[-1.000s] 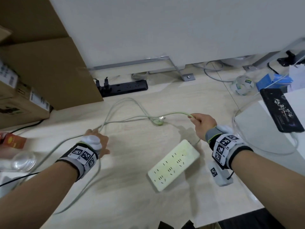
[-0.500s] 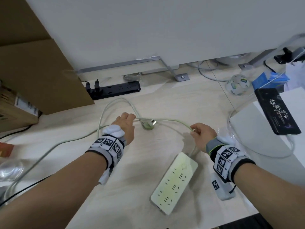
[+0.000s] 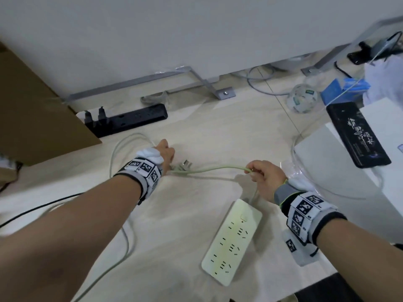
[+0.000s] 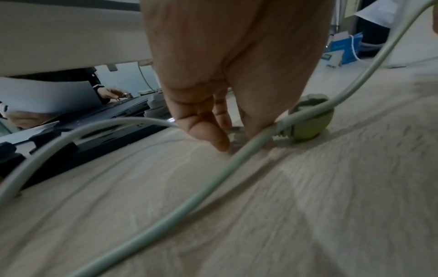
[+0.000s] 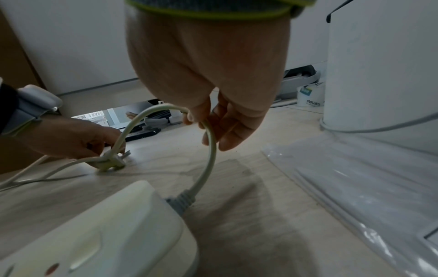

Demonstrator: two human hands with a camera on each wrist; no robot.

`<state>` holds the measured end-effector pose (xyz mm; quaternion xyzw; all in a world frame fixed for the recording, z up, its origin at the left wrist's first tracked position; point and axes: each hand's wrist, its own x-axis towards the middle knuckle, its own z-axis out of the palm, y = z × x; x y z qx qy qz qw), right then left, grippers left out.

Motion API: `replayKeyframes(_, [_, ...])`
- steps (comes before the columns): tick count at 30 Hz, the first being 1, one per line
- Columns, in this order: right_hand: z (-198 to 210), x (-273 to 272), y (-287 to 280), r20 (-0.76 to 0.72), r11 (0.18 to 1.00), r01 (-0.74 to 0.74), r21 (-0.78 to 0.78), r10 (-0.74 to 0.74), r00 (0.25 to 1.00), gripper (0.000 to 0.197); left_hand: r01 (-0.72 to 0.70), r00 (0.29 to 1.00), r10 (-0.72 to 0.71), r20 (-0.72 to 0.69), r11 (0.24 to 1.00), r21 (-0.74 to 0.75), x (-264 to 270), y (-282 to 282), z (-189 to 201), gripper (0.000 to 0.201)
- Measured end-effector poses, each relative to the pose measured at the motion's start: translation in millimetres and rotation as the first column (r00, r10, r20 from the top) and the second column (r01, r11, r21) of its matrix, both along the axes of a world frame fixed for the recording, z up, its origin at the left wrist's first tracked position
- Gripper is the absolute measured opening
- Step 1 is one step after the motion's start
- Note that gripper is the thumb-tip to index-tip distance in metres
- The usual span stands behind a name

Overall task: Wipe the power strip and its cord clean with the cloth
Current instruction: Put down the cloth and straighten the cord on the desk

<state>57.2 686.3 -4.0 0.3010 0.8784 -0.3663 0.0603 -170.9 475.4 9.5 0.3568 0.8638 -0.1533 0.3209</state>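
Observation:
The white power strip (image 3: pixel 232 243) lies flat on the pale wood surface near me. Its pale cord (image 3: pixel 209 170) rises from the strip's far end to my right hand (image 3: pixel 253 171), which pinches it between thumb and forefinger above the surface. From there the cord runs left to its plug (image 3: pixel 185 165), which lies on the surface. My left hand (image 3: pixel 168 153) reaches down at the plug (image 4: pixel 310 125), and its thumb and forefinger pinch the cord right beside it. More cord loops off to the left and back toward me. No cloth shows in any view.
A black power strip (image 3: pixel 130 118) with two plugs in it lies by the grey partition. A cardboard box (image 3: pixel 32 116) stands at the left, a white box (image 3: pixel 349 171) with a black case (image 3: pixel 357 136) on it at the right. A tape roll (image 3: pixel 303 99) and a blue box (image 3: pixel 340 88) sit behind.
My left hand has moved right along the cord, from the far left loop to the plug. My right hand has kept its pinch on the cord and sunk slightly.

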Motion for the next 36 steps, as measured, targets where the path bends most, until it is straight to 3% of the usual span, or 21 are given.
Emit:
replayKeyframes(2, [-3.0, -3.2, 4.1, 0.055, 1.000, -0.018, 0.019, 0.017, 0.998, 0.026, -0.055, 0.998, 0.058, -0.032, 0.995, 0.085, -8.9, -7.6, -6.6, 0.032])
replayKeyframes(5, [-1.4, -19.2, 9.3, 0.187, 0.995, -0.018, 0.100, -0.001, 0.982, 0.025, -0.156, 0.968, 0.217, -0.126, 0.915, 0.372, -16.6, -26.2, -13.1, 0.014])
replayKeyframes(9, [4.9, -58.8, 13.4, 0.183, 0.982, 0.082, 0.172, -0.113, 0.977, 0.025, -0.154, 0.970, 0.233, -0.072, 0.815, 0.559, -7.3, -56.6, -22.4, 0.021])
replayKeyframes(12, [5.9, -78.0, 11.5, 0.078, 0.974, 0.190, 0.127, -0.201, 0.977, 0.027, -0.090, 0.991, 0.127, -0.040, 0.861, 0.500, 10.2, -72.6, -29.3, 0.021])
replayKeyframes(15, [7.6, -80.6, 7.3, 0.051, 0.984, 0.147, 0.098, -0.152, 0.987, 0.028, -0.066, 0.992, 0.097, -0.079, 0.944, 0.324, 32.4, -76.7, -23.0, 0.020])
replayKeyframes(18, [10.5, -72.0, 9.3, 0.070, 0.983, 0.100, 0.153, -0.112, 0.991, 0.024, -0.095, 0.987, 0.141, -0.079, 0.902, 0.421, 60.4, -67.3, -14.9, 0.021])
replayKeyframes(20, [14.3, -53.3, 15.7, 0.100, 0.978, 0.087, 0.188, -0.107, 0.989, 0.021, -0.129, 0.992, 0.109, 0.070, 0.866, 0.483, 90.7, -50.8, -10.2, 0.030])
replayKeyframes(23, [17.6, -15.7, 32.6, 0.145, 0.968, 0.106, 0.228, -0.142, 0.979, 0.018, -0.097, 0.973, 0.016, 0.231, 0.936, 0.339, 137.6, -15.1, -10.5, 0.042])
replayKeyframes(29, [11.3, 61.2, 64.8, 0.244, 0.949, 0.139, 0.282, -0.211, 0.946, 0.018, -0.105, 0.968, 0.018, 0.252, 0.937, 0.334, 184.8, 36.2, -30.3, 0.043])
replayKeyframes(33, [-6.7, 89.0, 71.4, 0.376, 0.962, 0.055, 0.269, -0.157, 0.913, 0.023, -0.204, 0.948, 0.091, 0.304, 0.909, 0.363, 206.4, 48.2, -30.0, 0.036])
replayKeyframes(36, [-13.7, 93.3, 74.1, 0.388, 0.972, 0.013, 0.233, -0.105, 0.916, 0.025, -0.269, 0.923, 0.117, 0.366, 0.876, 0.400, 226.5, 62.0, -21.4, 0.032])
